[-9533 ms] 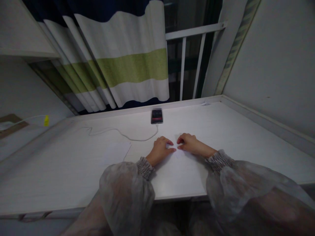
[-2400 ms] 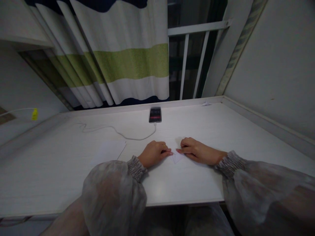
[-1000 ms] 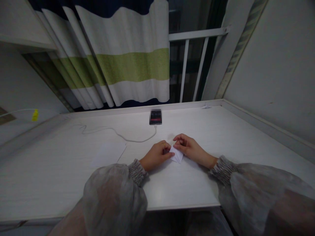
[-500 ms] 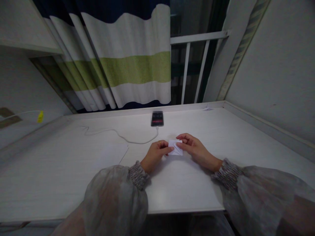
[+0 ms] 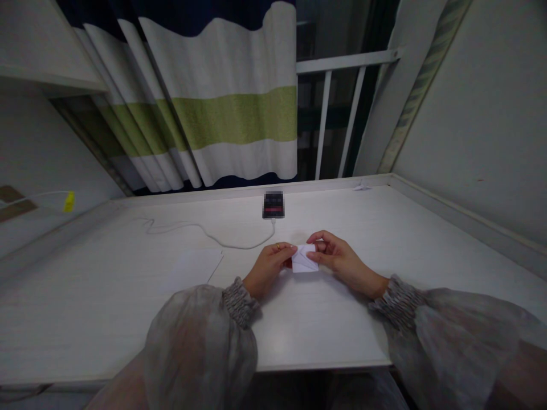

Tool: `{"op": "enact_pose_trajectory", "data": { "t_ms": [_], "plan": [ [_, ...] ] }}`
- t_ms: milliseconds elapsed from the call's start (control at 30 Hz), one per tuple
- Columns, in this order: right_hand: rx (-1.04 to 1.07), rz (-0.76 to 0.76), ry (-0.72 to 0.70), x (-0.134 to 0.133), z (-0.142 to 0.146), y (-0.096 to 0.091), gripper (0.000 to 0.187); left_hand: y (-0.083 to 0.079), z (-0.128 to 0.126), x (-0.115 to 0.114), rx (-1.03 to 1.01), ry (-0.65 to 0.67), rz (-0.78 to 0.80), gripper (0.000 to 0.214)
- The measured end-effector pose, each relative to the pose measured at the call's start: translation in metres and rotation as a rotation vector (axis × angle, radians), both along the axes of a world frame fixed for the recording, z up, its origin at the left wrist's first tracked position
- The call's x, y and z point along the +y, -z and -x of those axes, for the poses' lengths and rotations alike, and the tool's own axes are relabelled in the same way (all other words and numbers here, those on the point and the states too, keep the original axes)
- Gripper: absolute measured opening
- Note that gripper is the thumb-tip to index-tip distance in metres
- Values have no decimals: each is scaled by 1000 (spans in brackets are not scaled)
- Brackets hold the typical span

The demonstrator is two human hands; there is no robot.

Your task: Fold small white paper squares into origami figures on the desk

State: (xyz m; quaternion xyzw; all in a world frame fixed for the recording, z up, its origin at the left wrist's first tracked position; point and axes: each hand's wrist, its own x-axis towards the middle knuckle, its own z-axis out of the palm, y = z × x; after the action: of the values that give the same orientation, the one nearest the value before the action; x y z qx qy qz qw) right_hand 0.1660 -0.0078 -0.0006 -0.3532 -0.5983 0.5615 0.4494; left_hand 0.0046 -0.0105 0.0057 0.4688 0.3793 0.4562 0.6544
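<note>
A small folded piece of white paper [image 5: 305, 264], roughly square with diagonal crease lines on its face, is held just above the desk between both hands. My left hand [image 5: 273, 261], with a ring on one finger, pinches its upper left corner between thumb and fingers. On the other side, my right hand [image 5: 335, 256] grips the right edge, its thumb lying on the front face and its fingers curled behind. The paper hides part of the fingertips at the back.
A phone-like dark device [image 5: 273, 205], its screen blurred, lies near the desk's back edge. From it a white cable [image 5: 231, 246] runs left. Flat white paper [image 5: 192, 269] rests left of my hands. A small folded paper shape [image 5: 362, 187] sits at the back right.
My left thumb has slid up from the middle of the folded paper to its upper left corner, baring more of its face. My right hand keeps its grip, its thumb slightly lower.
</note>
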Motion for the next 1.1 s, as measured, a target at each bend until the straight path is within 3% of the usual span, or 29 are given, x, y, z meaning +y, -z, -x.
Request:
{"op": "enact_pose_trajectory", "data": {
  "t_ms": [167, 333, 533, 733, 933, 1100],
  "plan": [
    [81, 20, -24, -2, -1, 0, 32, 0, 2, 1, -73, 35, 38, 23],
    [147, 64, 16, -1, -2, 0, 32, -1, 5, -1, -21, 94, 38, 22],
    [117, 113, 57, 0, -2, -3, 34, 1, 4, -5, 123, 217, 54, 18],
    [37, 91, 63, 1, 2, -2, 35, 5, 0, -4, 90, 211, -23, 28],
    [26, -48, 198, 1, 4, -3, 31, 5, -1, 0, 119, 26, -55, 20],
    [-59, -96, 242, 3, 8, 5, 43, 3, -2, 3, 146, -171, -94, 15]
  ]
}}
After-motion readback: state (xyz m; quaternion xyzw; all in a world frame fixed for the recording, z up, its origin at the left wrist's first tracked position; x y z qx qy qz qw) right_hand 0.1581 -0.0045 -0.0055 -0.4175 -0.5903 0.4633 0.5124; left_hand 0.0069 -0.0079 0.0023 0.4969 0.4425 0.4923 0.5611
